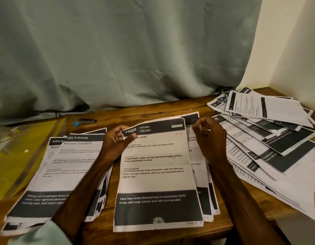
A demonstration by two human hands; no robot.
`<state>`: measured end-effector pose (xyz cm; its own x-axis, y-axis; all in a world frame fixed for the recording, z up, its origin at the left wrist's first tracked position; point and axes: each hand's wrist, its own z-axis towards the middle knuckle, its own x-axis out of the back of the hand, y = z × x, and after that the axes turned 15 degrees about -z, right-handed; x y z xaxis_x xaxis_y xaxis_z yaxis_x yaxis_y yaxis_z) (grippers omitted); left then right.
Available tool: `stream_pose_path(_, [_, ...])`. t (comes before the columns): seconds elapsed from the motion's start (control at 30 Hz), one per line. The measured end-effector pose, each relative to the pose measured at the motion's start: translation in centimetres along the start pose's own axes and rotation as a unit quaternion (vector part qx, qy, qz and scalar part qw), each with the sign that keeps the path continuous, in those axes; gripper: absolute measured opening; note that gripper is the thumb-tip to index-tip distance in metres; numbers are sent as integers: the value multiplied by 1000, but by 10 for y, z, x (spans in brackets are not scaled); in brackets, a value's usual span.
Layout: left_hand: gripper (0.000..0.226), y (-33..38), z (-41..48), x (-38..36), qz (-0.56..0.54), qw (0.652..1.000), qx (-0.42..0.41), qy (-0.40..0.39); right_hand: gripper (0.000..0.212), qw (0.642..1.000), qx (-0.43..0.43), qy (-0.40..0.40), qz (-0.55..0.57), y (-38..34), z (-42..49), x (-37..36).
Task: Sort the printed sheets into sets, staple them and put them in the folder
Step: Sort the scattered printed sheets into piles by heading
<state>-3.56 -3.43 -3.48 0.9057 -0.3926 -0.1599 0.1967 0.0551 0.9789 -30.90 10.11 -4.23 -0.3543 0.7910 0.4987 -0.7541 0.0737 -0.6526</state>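
A printed sheet headed "KITCHEN" [158, 167] lies on top of a small stack in the middle of the wooden table [149, 108]. My left hand [117, 140] pinches its upper left corner between thumb and fingers. My right hand [209, 137] hovers at the sheet's upper right corner with fingers curled, holding nothing that I can see. A second stack topped by a "MULTI-ROOM" sheet [70, 167] lies to the left, partly under my left forearm. A yellow transparent folder [20, 152] lies at the far left. A small stapler [85, 121] with a blue end rests behind the stacks.
A large fanned heap of unsorted printed sheets [270, 138] covers the right side of the table up to the wall corner. A grey-green curtain [117, 50] hangs behind the table. The table's front edge runs just below the stacks.
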Motion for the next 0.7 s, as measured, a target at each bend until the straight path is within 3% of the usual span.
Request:
stream_pose_path(0.27, [24,-14,5,-5,-36,998,-22,54,41,987,-47,-152,10,-5,0,5])
stream_pose_path(0.4, [32,-17,6,-6,-25,999,-17,43,25,979,-24,-197,46,-5,-3,-2])
stream_pose_path(0.5, [49,-16,6,-4,76,997,-29,18,14,987,-27,-157,25,-6,-4,-4])
stream_pose_path(0.6, [79,-2,7,-12,283,948,-142,29,13,988,-36,-148,17,-9,-6,-1])
stream_pose_path(0.7, [86,23,16,-38,349,914,-204,-47,14,992,-12,-125,-9,-16,-8,-2])
